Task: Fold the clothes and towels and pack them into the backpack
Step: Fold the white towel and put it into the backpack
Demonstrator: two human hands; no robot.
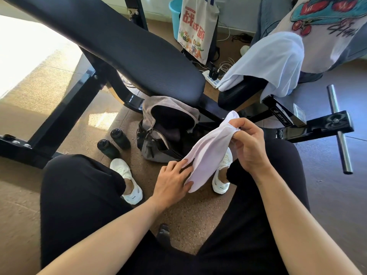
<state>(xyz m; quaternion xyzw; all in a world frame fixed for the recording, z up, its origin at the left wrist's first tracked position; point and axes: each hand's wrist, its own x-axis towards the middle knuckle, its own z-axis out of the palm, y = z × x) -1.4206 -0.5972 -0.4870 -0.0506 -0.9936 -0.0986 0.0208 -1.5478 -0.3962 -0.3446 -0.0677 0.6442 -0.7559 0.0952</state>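
Both forearms reach forward over the lap, above the floor. The right hand (250, 144) is raised, its grip pinched shut on the top end of a small white cloth (206, 151). The left hand (172, 183) sits lower, fingers closed on the cloth's bottom edge, so the piece hangs stretched between them. The grey backpack (158, 135) stands open on the floor just beyond the cloth, two dark bottles (114, 142) to its left.
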